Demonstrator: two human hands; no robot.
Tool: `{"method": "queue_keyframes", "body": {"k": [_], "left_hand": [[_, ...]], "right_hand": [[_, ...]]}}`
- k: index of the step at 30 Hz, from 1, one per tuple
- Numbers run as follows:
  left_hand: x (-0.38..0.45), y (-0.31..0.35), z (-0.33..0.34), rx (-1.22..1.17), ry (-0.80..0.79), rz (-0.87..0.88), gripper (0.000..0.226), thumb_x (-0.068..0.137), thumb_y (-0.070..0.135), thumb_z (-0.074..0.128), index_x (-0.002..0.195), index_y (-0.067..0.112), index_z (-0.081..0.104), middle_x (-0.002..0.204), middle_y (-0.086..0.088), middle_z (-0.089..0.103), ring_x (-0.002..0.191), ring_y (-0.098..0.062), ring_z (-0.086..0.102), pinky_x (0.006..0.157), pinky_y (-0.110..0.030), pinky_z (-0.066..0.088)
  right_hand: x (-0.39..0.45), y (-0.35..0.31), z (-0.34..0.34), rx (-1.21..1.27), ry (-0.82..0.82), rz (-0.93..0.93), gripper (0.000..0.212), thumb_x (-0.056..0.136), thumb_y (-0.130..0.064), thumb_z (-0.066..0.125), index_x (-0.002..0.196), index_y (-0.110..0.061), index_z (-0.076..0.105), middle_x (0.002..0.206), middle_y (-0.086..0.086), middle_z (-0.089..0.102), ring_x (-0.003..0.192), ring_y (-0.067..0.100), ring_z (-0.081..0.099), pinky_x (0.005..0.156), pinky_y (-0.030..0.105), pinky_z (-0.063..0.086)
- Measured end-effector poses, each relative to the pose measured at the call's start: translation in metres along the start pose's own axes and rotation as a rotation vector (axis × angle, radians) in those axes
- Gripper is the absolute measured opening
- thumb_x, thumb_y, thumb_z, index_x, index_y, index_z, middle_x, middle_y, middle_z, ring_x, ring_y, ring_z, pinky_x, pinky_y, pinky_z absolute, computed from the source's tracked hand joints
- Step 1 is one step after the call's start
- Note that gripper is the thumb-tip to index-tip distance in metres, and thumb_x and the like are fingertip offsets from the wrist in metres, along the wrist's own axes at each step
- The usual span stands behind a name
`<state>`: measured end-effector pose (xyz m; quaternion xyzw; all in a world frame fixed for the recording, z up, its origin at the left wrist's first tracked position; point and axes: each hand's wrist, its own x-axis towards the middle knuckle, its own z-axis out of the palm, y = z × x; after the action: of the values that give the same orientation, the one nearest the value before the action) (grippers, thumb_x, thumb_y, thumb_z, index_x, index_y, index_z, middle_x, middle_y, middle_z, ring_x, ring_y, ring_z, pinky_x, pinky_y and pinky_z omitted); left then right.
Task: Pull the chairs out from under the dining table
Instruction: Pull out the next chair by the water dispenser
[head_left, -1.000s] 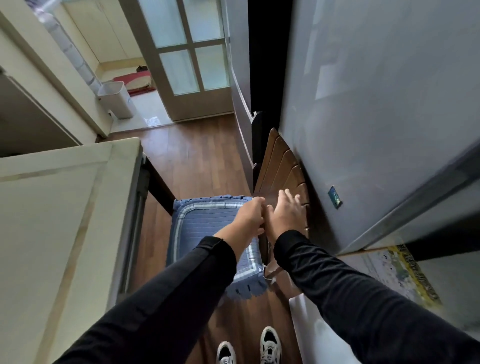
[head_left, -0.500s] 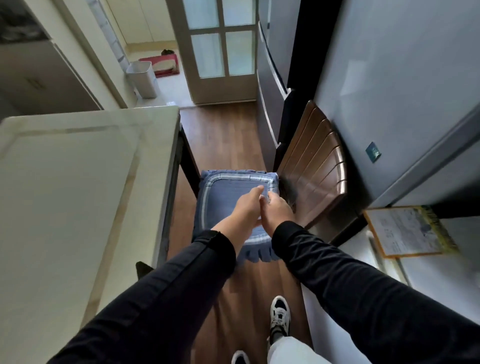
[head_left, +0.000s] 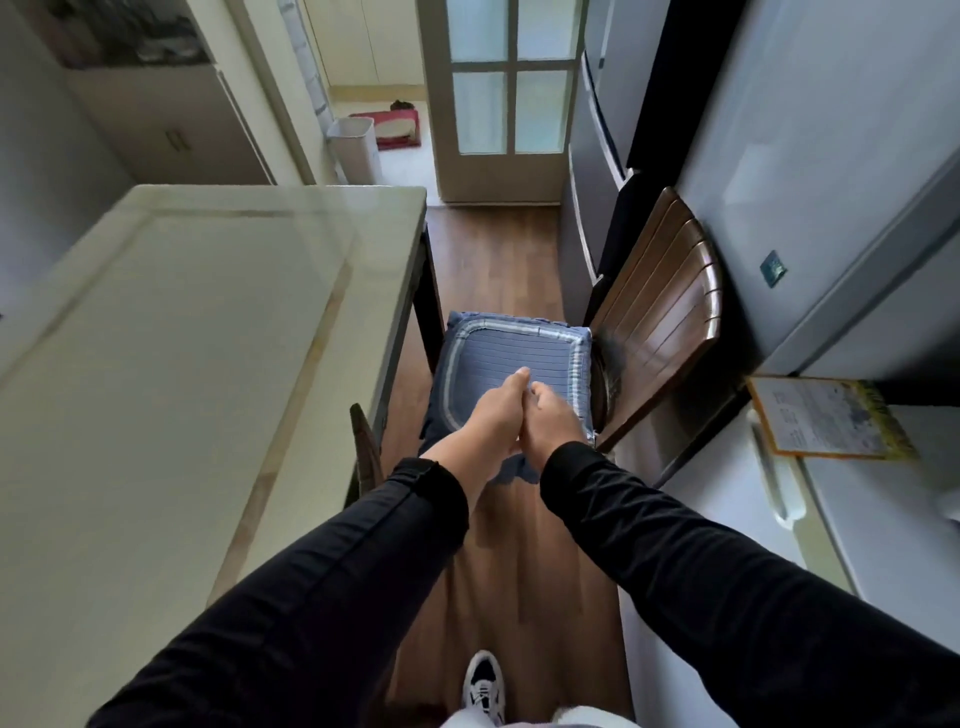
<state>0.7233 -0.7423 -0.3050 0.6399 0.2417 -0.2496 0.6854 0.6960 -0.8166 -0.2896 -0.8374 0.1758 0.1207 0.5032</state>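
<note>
A dark wooden chair (head_left: 660, 317) with a blue seat cushion (head_left: 511, 353) stands out from the pale dining table (head_left: 182, 338), its slatted back leaning toward the grey fridge on the right. My left hand (head_left: 491, 415) and my right hand (head_left: 556, 421) hover side by side over the cushion's near edge, touching each other and holding nothing. Neither hand is on the chair's back. The top of a second chair's back (head_left: 365, 452) peeks out at the table's near right edge, still tucked under it.
A grey fridge (head_left: 810, 171) and a white appliance (head_left: 857, 519) with a yellow-edged paper (head_left: 826, 418) line the right side. A narrow strip of wooden floor (head_left: 498, 260) leads to a glass-paned door (head_left: 504, 98). A white bin (head_left: 356, 145) stands beyond.
Both hands have come off the chair's backrest and drawn back over the cushion. The view has stepped back, showing more of the table and the second chair's top.
</note>
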Motion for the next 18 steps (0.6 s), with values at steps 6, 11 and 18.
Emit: {"method": "queue_keyframes", "body": {"k": [6,11,18], "left_hand": [[-0.046,-0.026,0.008,-0.078,0.119,0.051,0.041,0.090,0.052,0.053,0.079,0.015,0.069,0.080,-0.004,0.072,0.078,-0.026,0.068,0.081,-0.040,0.054],[-0.075,-0.057,0.001,0.017,0.185,0.143,0.036,0.093,0.050,0.048,0.087,0.019,0.063,0.093,0.000,0.067,0.099,-0.023,0.065,0.096,-0.039,0.049],[-0.114,-0.085,-0.053,0.260,0.332,0.355,0.034,0.095,0.037,0.046,0.100,0.013,0.069,0.103,-0.010,0.071,0.103,-0.029,0.065,0.097,-0.046,0.048]], "right_hand": [[-0.034,0.022,-0.005,0.023,-0.093,-0.040,0.051,0.098,-0.046,0.032,0.126,-0.008,0.052,0.127,0.021,0.059,0.116,0.037,0.058,0.099,0.052,0.047],[-0.063,0.050,0.004,-0.029,-0.126,-0.044,0.050,0.098,-0.042,0.036,0.126,-0.005,0.053,0.130,0.019,0.059,0.121,0.033,0.054,0.104,0.045,0.042],[-0.111,0.066,0.041,-0.087,-0.211,-0.046,0.046,0.098,-0.042,0.036,0.118,-0.006,0.057,0.125,0.015,0.062,0.117,0.031,0.055,0.100,0.040,0.043]]}}
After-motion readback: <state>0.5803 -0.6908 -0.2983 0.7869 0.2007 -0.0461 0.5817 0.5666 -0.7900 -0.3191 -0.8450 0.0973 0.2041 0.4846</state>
